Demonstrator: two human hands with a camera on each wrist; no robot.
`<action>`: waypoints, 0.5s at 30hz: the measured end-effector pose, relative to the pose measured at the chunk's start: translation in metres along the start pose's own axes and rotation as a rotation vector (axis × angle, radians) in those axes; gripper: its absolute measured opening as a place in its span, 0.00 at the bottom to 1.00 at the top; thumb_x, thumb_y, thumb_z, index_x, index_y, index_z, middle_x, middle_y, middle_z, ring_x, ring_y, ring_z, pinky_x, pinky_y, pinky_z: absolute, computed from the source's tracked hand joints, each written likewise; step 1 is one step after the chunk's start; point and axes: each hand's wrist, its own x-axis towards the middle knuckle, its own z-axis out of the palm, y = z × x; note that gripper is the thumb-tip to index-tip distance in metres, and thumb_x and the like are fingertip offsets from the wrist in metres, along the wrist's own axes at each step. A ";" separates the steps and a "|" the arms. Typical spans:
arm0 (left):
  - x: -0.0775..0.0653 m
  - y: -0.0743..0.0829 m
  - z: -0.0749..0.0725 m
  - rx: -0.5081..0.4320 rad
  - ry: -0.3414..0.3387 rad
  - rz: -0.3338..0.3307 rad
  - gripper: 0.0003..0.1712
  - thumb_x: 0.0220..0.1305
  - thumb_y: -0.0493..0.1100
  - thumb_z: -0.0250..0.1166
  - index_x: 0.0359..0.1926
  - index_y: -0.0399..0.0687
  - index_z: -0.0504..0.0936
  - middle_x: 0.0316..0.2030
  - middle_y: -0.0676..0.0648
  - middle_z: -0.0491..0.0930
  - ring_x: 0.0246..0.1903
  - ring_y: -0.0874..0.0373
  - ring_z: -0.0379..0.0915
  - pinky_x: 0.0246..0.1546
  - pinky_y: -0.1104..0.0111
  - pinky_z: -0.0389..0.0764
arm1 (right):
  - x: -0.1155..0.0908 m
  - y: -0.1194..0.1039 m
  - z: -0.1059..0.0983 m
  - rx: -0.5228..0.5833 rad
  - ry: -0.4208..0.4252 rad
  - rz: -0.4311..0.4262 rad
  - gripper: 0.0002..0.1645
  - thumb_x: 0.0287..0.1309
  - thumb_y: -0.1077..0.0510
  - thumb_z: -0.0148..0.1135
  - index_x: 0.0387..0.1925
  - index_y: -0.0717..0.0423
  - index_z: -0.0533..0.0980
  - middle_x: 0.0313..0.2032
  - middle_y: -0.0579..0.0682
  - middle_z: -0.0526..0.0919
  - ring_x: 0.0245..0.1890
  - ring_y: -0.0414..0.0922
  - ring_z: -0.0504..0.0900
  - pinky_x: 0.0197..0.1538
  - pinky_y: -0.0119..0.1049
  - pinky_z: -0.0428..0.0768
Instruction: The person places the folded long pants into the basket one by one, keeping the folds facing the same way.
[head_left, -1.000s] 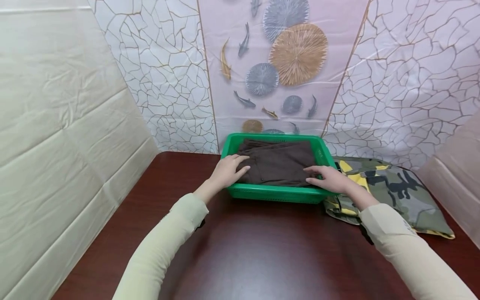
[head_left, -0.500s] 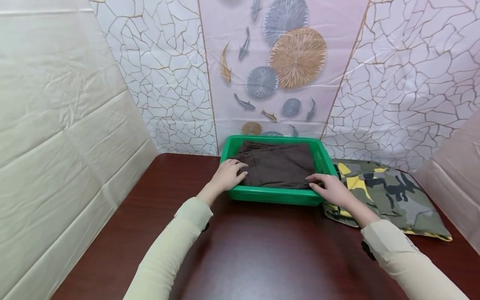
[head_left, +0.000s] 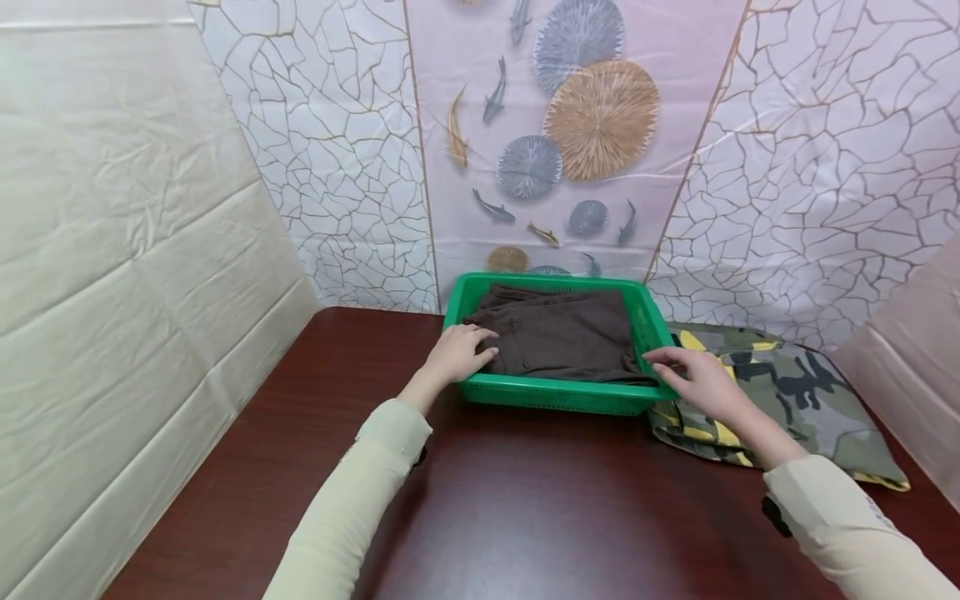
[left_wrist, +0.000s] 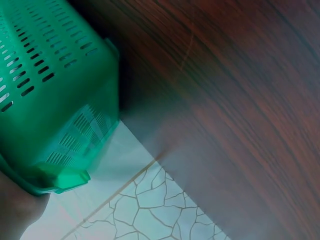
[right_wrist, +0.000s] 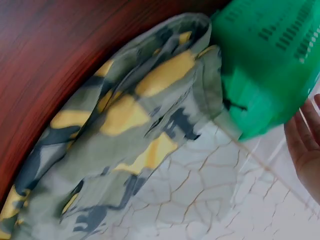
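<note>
Folded dark brown fabric (head_left: 562, 337), with what look like trouser seams, lies inside a green plastic basket (head_left: 555, 392) at the back of the table. My left hand (head_left: 456, 354) reaches over the basket's left front corner, its fingers loosely bent at the fabric's left edge. At the right front corner my right hand (head_left: 701, 379) is over the rim, thumb and fingers apart with nothing between them. In the right wrist view, the fingers (right_wrist: 305, 132) appear beside the basket wall (right_wrist: 265, 70). The left wrist view shows only a dim part of the left hand (left_wrist: 20, 205) under the rim.
A folded camouflage garment (head_left: 795, 387) in green, grey and yellow lies on the table right of the basket, partly behind my right forearm. The dark red-brown table (head_left: 525, 500) meets a patterned wall covering (head_left: 352, 208) at the back, with pale cloth (head_left: 135, 292) at the left.
My right hand has drawn right, from the fabric to the basket's corner, and the fabric's front right corner now reaches further right. My left hand has shifted slightly toward me.
</note>
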 end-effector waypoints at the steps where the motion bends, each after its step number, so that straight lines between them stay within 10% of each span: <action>1: 0.000 0.000 0.000 -0.004 -0.002 -0.002 0.22 0.70 0.52 0.53 0.61 0.53 0.74 0.60 0.47 0.74 0.62 0.51 0.66 0.66 0.57 0.62 | -0.002 0.003 -0.002 -0.006 0.014 0.003 0.17 0.68 0.60 0.51 0.52 0.65 0.76 0.47 0.63 0.81 0.39 0.54 0.81 0.37 0.44 0.80; 15: -0.004 -0.002 0.003 -0.019 -0.001 -0.018 0.22 0.70 0.53 0.53 0.61 0.53 0.74 0.60 0.47 0.74 0.62 0.51 0.66 0.67 0.57 0.61 | -0.024 0.052 -0.008 -0.054 0.039 0.164 0.19 0.69 0.59 0.48 0.52 0.70 0.74 0.48 0.72 0.78 0.43 0.65 0.79 0.43 0.56 0.79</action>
